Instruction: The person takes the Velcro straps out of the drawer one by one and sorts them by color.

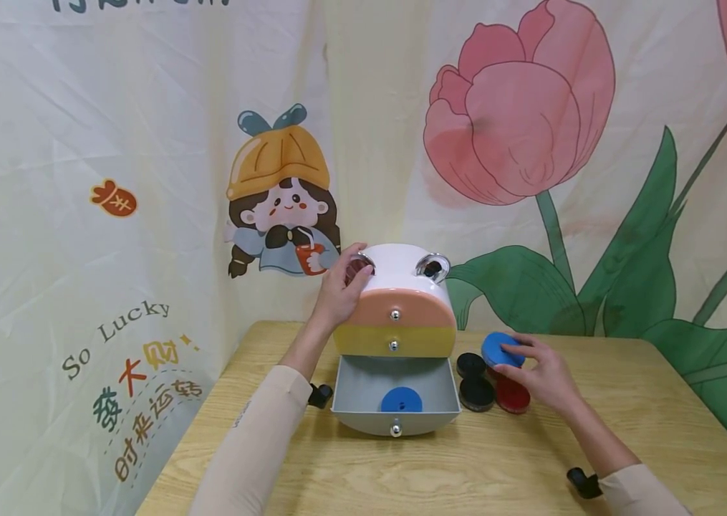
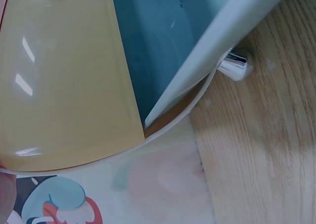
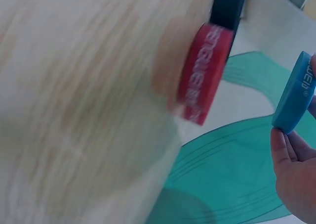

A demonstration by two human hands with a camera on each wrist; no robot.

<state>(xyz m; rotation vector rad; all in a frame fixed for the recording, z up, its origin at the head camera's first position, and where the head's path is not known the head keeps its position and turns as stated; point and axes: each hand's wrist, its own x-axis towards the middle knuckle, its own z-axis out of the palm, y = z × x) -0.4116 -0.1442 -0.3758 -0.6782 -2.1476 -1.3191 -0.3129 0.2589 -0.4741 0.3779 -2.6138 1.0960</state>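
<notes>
A frog-shaped drawer box (image 1: 395, 269) stands on the table, white on top with two round eyes. My left hand (image 1: 340, 287) grips it around the left eye. Its grey bottom drawer (image 1: 363, 380) is pulled out, and a roll of blue tape (image 1: 402, 400) lies inside. To the right of the box, my right hand (image 1: 540, 373) pinches another roll of blue tape (image 3: 295, 98) between thumb and fingers. It is above a roll of red tape (image 3: 205, 73). Beside that sit two black rolls (image 1: 477, 393).
The wooden table (image 1: 492, 466) meets a printed cloth backdrop (image 1: 163, 107) behind the box. The orange drawer (image 1: 363, 304) and yellow drawer (image 1: 363, 340) are closed. Black camera mounts (image 1: 584, 483) stick out from both wrists.
</notes>
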